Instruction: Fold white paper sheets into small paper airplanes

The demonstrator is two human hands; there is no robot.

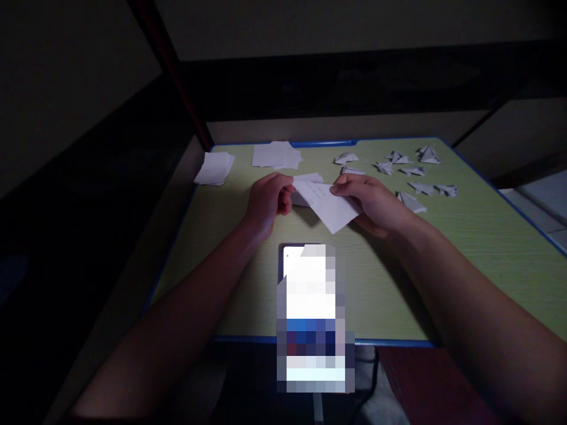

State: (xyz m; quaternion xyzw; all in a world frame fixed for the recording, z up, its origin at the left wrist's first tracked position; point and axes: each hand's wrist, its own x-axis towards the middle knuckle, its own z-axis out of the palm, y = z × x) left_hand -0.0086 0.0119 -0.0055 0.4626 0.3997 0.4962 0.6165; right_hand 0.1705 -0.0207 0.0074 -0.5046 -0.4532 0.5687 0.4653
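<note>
Between my two hands, a folded sheet of white paper (334,209) is held above the table, one corner pointing down toward me. Faint writing or print runs along its left part. My left hand (271,200) pinches the paper's left corner between thumb and curled fingers. On the other side, my right hand (370,200) grips the right part, thumb on top and the other fingers mostly hidden beneath. Behind the held sheet, more white paper (310,177) shows; whether it belongs to the same piece I cannot tell.
A light green table (230,236) has a blue edge. Paper stacks lie at its back left (215,168) and back middle (274,154). Several folded paper shapes (411,171) are spread at the back right. A lit phone (310,283), partly pixelated, is at the front with a cable below.
</note>
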